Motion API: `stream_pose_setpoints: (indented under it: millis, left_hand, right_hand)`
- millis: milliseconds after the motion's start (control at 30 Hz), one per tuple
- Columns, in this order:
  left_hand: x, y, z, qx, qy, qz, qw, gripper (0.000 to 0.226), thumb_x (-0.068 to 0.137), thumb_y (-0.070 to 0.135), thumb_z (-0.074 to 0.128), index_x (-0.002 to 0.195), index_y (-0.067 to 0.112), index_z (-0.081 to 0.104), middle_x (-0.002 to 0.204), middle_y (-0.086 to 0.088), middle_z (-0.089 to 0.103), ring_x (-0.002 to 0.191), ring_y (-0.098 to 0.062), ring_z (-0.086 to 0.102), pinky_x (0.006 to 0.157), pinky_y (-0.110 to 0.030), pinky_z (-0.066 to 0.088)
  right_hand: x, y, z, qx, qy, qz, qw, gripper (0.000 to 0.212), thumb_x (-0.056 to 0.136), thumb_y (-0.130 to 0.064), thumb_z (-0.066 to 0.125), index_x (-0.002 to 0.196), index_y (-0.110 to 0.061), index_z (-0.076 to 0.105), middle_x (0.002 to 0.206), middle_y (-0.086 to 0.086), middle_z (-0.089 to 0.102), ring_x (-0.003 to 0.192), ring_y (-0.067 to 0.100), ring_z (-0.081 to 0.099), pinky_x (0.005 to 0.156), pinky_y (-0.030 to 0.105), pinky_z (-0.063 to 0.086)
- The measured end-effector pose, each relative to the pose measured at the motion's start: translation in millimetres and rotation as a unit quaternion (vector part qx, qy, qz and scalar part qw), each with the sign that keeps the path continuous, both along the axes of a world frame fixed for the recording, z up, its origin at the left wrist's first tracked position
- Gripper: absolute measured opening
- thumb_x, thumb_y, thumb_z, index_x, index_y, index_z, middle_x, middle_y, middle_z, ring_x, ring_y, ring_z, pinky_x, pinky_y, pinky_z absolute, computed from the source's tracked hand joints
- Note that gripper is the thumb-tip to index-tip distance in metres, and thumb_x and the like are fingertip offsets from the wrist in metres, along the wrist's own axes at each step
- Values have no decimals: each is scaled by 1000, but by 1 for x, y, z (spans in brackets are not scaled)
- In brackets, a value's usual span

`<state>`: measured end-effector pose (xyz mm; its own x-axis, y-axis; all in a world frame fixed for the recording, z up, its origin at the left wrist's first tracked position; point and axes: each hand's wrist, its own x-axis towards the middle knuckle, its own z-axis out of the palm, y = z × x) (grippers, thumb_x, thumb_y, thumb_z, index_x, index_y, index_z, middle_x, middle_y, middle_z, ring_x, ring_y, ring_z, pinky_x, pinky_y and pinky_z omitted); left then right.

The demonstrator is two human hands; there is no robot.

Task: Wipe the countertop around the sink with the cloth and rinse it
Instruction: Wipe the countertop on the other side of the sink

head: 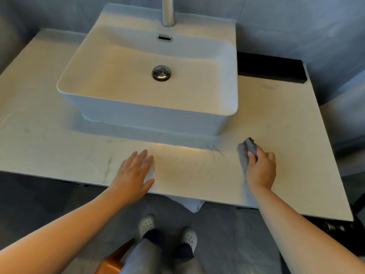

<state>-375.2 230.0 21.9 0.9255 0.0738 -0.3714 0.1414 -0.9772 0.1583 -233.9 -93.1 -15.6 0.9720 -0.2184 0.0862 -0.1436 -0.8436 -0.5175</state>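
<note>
Gripping entry, right hand (260, 171): your fingers and thumb curl round a bunched grey-blue cloth (249, 150). It sticks out past your thumb toward the basin and hangs down along the inner side of the hand. Its long axis runs roughly front to back, and it seems pressed to the counter, as far as the blur lets one judge.

Location of cloth: on the pale marble-veined countertop (59, 135), front right of the white rectangular vessel sink (150, 115), near its front right corner and apart from its wall.

Left hand (134, 173): flat, fingers straight, palm resting on the counter near the front edge, holding nothing. It is well apart from the cloth, so your right hand is the working one.

Bearing for the next move, as a judgement: bare counter lies on every side of the cloth, with the widest stretch behind it on the right. The rinse point, the chrome tap spout (168, 12), lies away and to the left across the basin, so you would have to lift the cloth over the rim.

Obstructions: the sink wall itself, and your flat left hand if you sweep leftward along the front strip.

Other items:
- round chrome drain plug (161, 73)
- chrome overflow slot (164, 38)
- black recessed strip (270, 68) at back right
- white fabric (194, 206) hanging under the counter edge
- orange object (112, 262) by your feet, kind unclear
</note>
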Motion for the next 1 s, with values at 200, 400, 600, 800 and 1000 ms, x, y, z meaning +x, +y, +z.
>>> stream_pose_setpoints:
  millis: [200, 400, 600, 800, 1000]
  left_hand:
    - [3, 6, -14, 20, -19, -26, 999, 73, 92, 57, 34, 152, 21, 15, 160, -8, 9, 146, -34, 7, 116, -51, 16]
    - [3, 8, -24, 58, -17, -47, 997, 74, 86, 65, 23, 147, 24, 33, 154, -11, 29, 140, -39, 27, 107, -56, 32]
    - [2, 11, -24, 67, -13, -56, 996, 73, 86, 65, 24, 146, 24, 34, 152, -11, 33, 137, -40, 32, 103, -57, 36]
    - [2, 9, -22, 69, -10, -57, 996, 77, 85, 66, 15, 150, 26, 24, 157, -9, 21, 143, -37, 20, 110, -55, 28]
    - [0, 6, -25, 72, -15, -51, 996, 82, 81, 68, 5, 152, 28, 12, 160, -7, 8, 146, -35, 9, 113, -52, 19]
  right_hand:
    - [36, 13, 2, 33, -27, 3, 999, 42, 96, -27, 52, 135, -11, 46, 125, 17, 52, 108, 34, 54, 84, 38, 45]
    - [29, 36, -13, 15, -61, 67, 996, 30, 92, -19, 58, 121, -12, 61, 108, 16, 55, 98, 35, 54, 79, 43, 49]
    - [-27, 64, -16, -33, -79, 107, 991, 26, 91, -20, 60, 117, -13, 64, 96, 6, 56, 81, 23, 51, 61, 29, 39]
    - [-79, 81, -14, -48, -66, 157, 984, 24, 89, -18, 63, 111, -11, 66, 90, 4, 57, 75, 21, 51, 54, 31, 46]
    - [-111, 84, -11, -4, -43, 224, 974, 21, 87, -15, 64, 107, -10, 66, 86, 3, 54, 71, 20, 53, 50, 34, 50]
